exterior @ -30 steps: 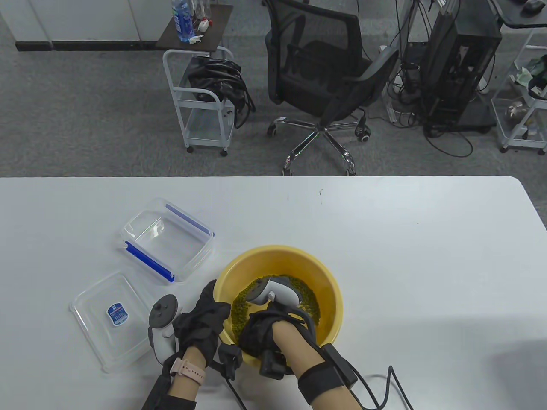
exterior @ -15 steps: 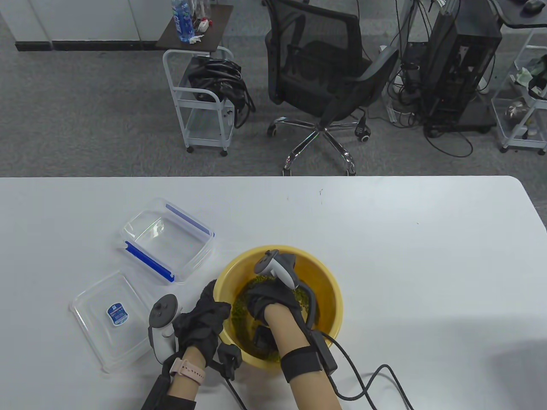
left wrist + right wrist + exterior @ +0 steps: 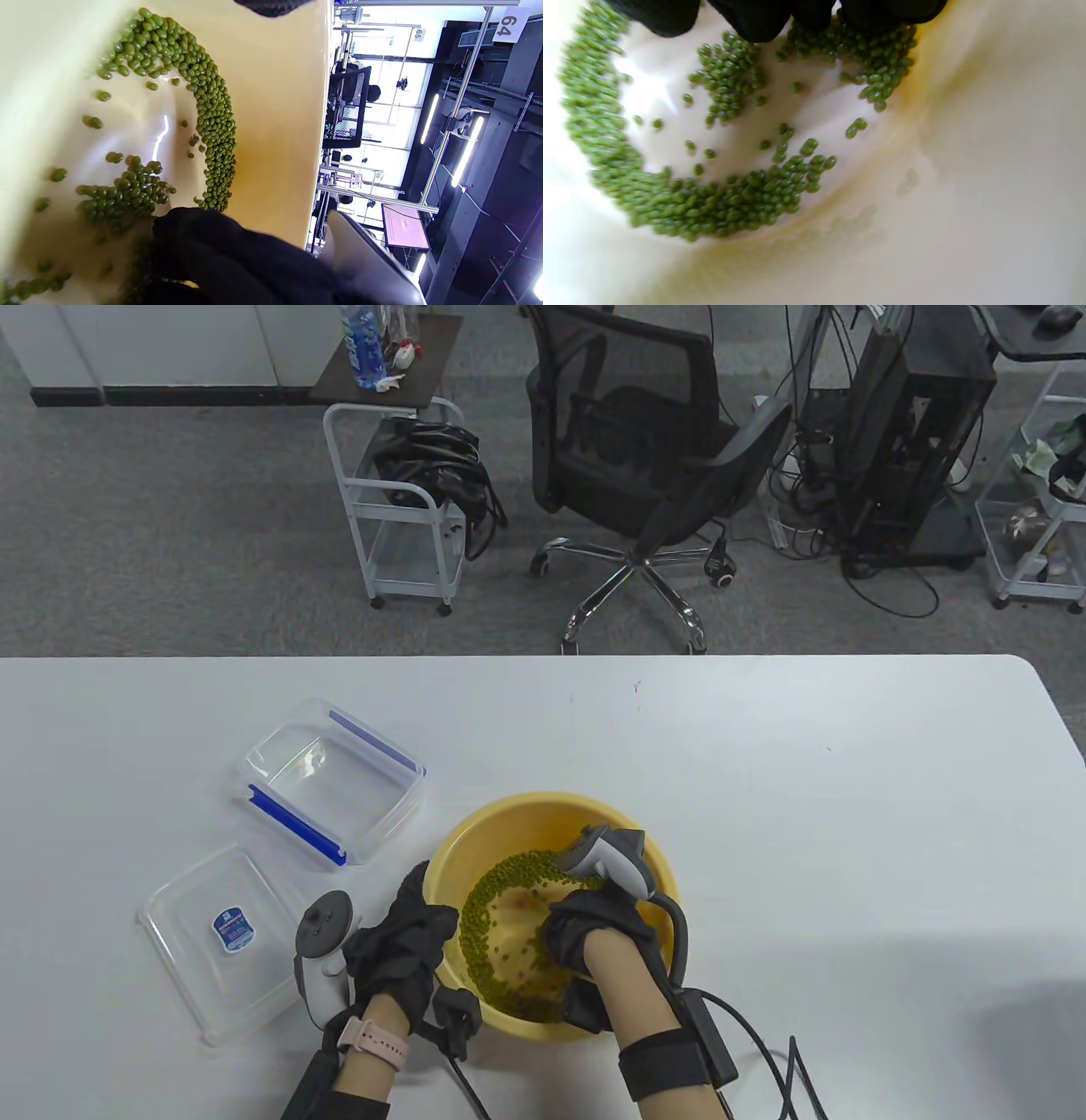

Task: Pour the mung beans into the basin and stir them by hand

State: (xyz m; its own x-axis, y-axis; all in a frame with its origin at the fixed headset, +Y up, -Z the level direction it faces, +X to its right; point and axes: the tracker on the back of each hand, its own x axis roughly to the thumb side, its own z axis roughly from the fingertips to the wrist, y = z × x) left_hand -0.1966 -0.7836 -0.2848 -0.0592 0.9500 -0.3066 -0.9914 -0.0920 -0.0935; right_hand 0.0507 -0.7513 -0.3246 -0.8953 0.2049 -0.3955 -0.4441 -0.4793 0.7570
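Here the right hand's fingertips (image 3: pixel 755 21) press down among the mung beans (image 3: pixel 488 912) on the floor of the yellow basin (image 3: pixel 645 848), slightly apart and holding nothing; the right hand (image 3: pixel 594 929) sits at the basin's right inner side; the left hand (image 3: pixel 403 942) grips the basin's left rim, fingers curled over it; the beans lie in a ring around a barer middle.

Office floor behind your white table

Beyond your table (image 3: pixel 764 746) lay grey carpet (image 3: pixel 170 560), where a black mesh office chair (image 3: pixel 632 458) stood on a chrome star base; you had a white wheeled cart (image 3: pixel 399 509) to its left and a black computer tower (image 3: pixel 920 424) amid trailing cables on its right.
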